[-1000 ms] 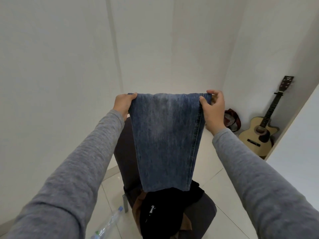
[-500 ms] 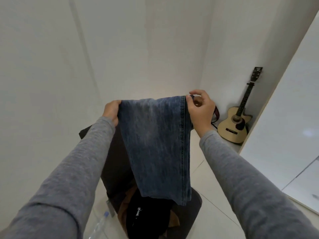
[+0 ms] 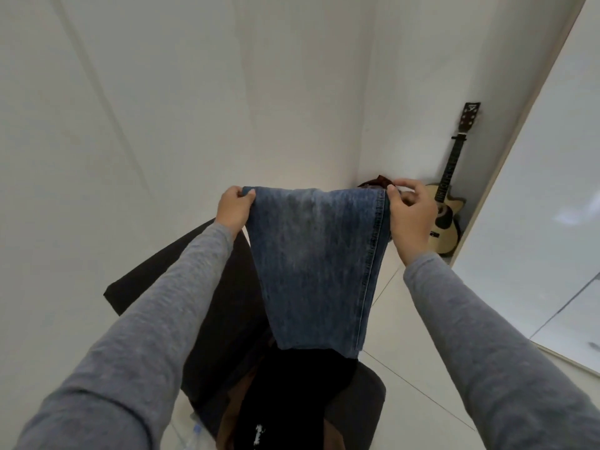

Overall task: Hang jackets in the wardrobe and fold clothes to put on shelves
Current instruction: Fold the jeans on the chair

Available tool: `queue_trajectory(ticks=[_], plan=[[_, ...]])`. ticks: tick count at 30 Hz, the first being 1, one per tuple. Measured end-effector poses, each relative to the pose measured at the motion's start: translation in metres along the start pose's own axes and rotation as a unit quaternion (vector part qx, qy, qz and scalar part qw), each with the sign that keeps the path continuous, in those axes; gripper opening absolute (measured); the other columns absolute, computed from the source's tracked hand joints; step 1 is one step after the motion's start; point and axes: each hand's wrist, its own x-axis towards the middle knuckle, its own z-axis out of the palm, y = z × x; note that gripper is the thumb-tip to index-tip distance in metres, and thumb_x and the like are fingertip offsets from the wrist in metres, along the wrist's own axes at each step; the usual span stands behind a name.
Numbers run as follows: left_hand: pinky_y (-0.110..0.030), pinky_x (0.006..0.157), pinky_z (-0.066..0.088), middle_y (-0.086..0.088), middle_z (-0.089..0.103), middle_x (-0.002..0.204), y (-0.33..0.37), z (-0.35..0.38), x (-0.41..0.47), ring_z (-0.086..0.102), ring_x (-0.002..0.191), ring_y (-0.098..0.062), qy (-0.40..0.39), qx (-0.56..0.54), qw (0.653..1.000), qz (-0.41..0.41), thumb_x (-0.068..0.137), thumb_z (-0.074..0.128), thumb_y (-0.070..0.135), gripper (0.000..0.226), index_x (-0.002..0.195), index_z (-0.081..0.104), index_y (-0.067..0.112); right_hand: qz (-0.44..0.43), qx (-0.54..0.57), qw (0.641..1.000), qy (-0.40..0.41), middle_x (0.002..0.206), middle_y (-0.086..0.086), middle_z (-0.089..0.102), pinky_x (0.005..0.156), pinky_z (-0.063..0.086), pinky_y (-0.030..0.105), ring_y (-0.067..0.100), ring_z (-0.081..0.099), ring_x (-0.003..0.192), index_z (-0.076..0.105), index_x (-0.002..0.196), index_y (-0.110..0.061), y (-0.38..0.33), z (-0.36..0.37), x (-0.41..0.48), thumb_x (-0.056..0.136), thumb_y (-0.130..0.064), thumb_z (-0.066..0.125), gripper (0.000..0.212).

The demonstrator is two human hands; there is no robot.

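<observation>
Both hands have slid a bit to the right, and the jeans (image 3: 311, 261) look pulled flatter along the top. My left hand (image 3: 232, 206) pinches the left top corner, thumb in front. My right hand (image 3: 410, 219) pinches the right top corner by the seam, with its other fingers loose. The jeans hang in the air above the chair (image 3: 156, 280), low edge near the black clothes (image 3: 292, 384) on the seat. I think they are thick, a bit heavy and floppy, not slippery, so the top corners are good spots to hold.
</observation>
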Motion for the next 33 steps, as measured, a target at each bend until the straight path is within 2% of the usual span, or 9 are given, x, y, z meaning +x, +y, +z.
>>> queue_trajectory(ticks=[3,6,8,10,13,18,21,27,33], plan=[[-0.043,0.079,0.042,-0.026,0.059,0.09,0.004,0.014,0.01,0.056,0.098,-0.041,-0.016,0.069,0.997,0.01,0.097,0.047,0.021,0.035,0.093,0.058,-0.012,0.032,-0.06,0.997,-0.047,0.103,-0.002,0.06,0.093,0.047,0.03,0.012,0.055,0.098,0.062,0.107,-0.01,0.003,-0.006,0.001,0.089,-0.015,0.061,0.019],[-0.035,0.074,0.038,-0.012,0.048,0.067,0.0,0.022,0.021,0.049,0.073,-0.029,-0.059,0.068,0.996,0.002,0.096,0.05,0.024,0.036,0.064,0.048,0.005,0.048,-0.123,0.988,-0.074,0.109,-0.003,0.055,0.089,0.042,0.024,0.01,0.049,0.103,0.061,0.113,-0.011,0.005,-0.011,-0.004,0.083,-0.014,0.068,0.032],[-0.035,0.09,0.043,-0.012,0.057,0.094,-0.004,0.024,0.03,0.055,0.091,-0.025,-0.085,0.029,0.996,0.0,0.093,0.056,0.026,0.023,0.095,0.055,0.003,0.057,-0.145,0.984,-0.087,0.111,-0.001,0.054,0.087,0.042,0.023,0.011,0.049,0.102,0.06,0.115,-0.011,0.005,-0.014,-0.008,0.08,-0.011,0.071,0.036],[-0.033,0.099,0.04,-0.012,0.05,0.122,-0.005,0.02,0.035,0.049,0.115,-0.023,-0.126,-0.004,0.992,0.003,0.091,0.059,0.026,0.046,0.127,0.04,0.005,0.054,-0.166,0.98,-0.091,0.113,0.002,0.053,0.09,0.045,0.027,0.013,0.05,0.101,0.059,0.116,-0.012,0.0,-0.013,-0.014,0.079,-0.007,0.071,0.039],[-0.028,0.098,0.039,-0.008,0.045,0.128,-0.007,0.006,0.04,0.044,0.119,-0.019,-0.233,-0.019,0.968,0.09,0.087,0.066,0.018,0.056,0.134,0.036,0.013,0.021,-0.209,0.975,-0.07,0.12,0.006,0.05,0.099,0.043,0.031,0.015,0.048,0.107,0.057,0.119,-0.015,-0.014,-0.005,-0.028,0.078,-0.002,0.069,0.045],[-0.028,0.093,0.043,-0.011,0.05,0.118,-0.019,-0.018,0.054,0.048,0.109,-0.021,-0.287,0.069,0.917,0.267,0.075,0.076,0.009,0.047,0.118,0.057,0.014,-0.012,-0.275,0.961,-0.005,0.109,0.006,0.042,0.103,0.04,0.034,0.024,0.045,0.11,0.058,0.117,-0.016,-0.038,0.016,-0.058,0.075,0.004,0.064,0.047],[-0.027,0.083,0.043,-0.009,0.047,0.101,-0.032,-0.029,0.056,0.048,0.093,-0.018,-0.279,0.111,0.906,0.3,0.077,0.075,0.018,0.027,0.101,0.064,0.011,-0.002,-0.361,0.933,0.014,0.108,0.015,0.048,0.091,0.039,0.029,0.031,0.045,0.108,0.066,0.104,-0.013,-0.042,0.036,-0.076,0.076,0.004,0.061,0.033],[-0.038,0.095,0.039,-0.009,0.038,0.108,-0.048,-0.034,0.067,0.04,0.104,-0.027,-0.306,0.23,0.838,0.389,0.076,0.075,0.029,0.025,0.084,0.059,0.012,0.083,-0.446,0.886,0.093,0.117,0.014,0.036,0.091,0.038,0.03,0.03,0.032,0.111,0.067,0.09,-0.005,-0.032,0.05,-0.132,0.081,0.004,0.056,0.017],[-0.037,0.077,0.046,-0.01,0.062,0.093,-0.049,-0.014,0.065,0.057,0.088,-0.027,-0.414,0.276,0.769,0.4,0.082,0.068,0.024,0.021,0.086,0.055,0.007,0.165,-0.427,0.889,0.03,0.084,0.009,0.062,0.072,0.044,0.031,0.028,0.06,0.086,0.062,0.072,-0.012,-0.026,0.032,-0.141,0.074,-0.003,0.07,0.013]])
